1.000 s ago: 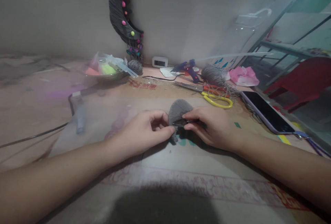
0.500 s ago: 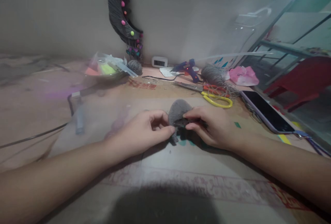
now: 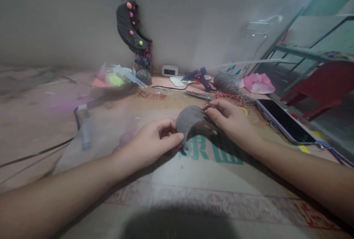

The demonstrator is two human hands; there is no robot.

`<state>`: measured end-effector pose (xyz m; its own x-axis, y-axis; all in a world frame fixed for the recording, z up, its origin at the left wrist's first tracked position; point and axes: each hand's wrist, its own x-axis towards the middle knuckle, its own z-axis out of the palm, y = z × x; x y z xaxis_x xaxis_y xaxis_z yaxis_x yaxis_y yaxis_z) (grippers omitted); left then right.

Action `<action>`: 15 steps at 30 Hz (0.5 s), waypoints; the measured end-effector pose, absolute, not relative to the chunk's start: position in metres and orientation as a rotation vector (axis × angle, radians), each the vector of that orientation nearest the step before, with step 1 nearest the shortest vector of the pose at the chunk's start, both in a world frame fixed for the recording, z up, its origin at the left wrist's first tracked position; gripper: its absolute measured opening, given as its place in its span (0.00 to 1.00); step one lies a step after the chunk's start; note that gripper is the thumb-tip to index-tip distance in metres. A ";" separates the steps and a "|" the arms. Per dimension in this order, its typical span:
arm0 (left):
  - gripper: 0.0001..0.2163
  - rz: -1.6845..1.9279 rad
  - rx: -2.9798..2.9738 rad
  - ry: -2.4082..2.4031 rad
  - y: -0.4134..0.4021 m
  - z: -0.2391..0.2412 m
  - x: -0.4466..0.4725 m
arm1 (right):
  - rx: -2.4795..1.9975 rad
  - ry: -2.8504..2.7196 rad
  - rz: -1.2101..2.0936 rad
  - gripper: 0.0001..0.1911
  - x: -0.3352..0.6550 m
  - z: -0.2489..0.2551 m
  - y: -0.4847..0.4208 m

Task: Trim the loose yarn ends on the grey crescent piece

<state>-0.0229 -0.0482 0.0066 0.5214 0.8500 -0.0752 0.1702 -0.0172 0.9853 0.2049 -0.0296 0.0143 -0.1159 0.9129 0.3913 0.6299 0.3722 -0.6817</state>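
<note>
A small crescent [image 3: 189, 118] wrapped in grey yarn is held just above the printed sheet, its curve opening toward the lower right. My left hand [image 3: 157, 139] pinches its lower left part between thumb and fingers. At the crescent's upper right end is my right hand [image 3: 228, 119], fingers closed on what looks like a thin strand of grey yarn [image 3: 209, 103]. The crescent's far tip is partly hidden by those fingers. Behind my right hand lie scissors [image 3: 203, 95], their yellow handle mostly covered by the hand.
A blue glue gun [image 3: 200, 78], a grey yarn ball [image 3: 225, 82] and a white clock [image 3: 169, 70] stand along the wall. A phone [image 3: 284, 121] lies at right, a bowl [image 3: 110, 86] at left. A larger decorated crescent [image 3: 125, 25] hangs on the wall.
My right hand has moved up and right, from the crescent's inner side to beyond its upper end. More of the crescent and the green print shows; the scissors' yellow handle is now mostly covered.
</note>
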 end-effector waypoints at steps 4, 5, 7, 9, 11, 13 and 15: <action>0.05 0.658 1.531 0.932 -0.049 0.007 -0.022 | -1.370 -1.762 0.606 0.13 0.205 0.017 -0.027; 0.05 0.658 1.536 0.938 -0.049 0.007 -0.022 | -1.349 -1.751 0.641 0.13 0.205 0.017 -0.027; 0.06 0.662 1.547 0.943 -0.049 0.007 -0.022 | -1.305 -1.742 0.710 0.13 0.205 0.016 -0.028; 0.07 0.663 1.554 0.938 -0.049 0.007 -0.022 | -1.285 -1.727 0.765 0.13 0.204 0.016 -0.028; 0.10 0.652 1.566 0.940 -0.049 0.008 -0.023 | -1.277 -1.698 0.790 0.13 0.203 0.016 -0.029; 0.13 0.630 1.595 0.963 -0.050 0.009 -0.024 | -1.272 -1.683 0.790 0.13 0.201 0.017 -0.031; 0.15 0.607 1.631 1.004 -0.050 0.010 -0.024 | -1.252 -1.686 0.799 0.13 0.199 0.018 -0.034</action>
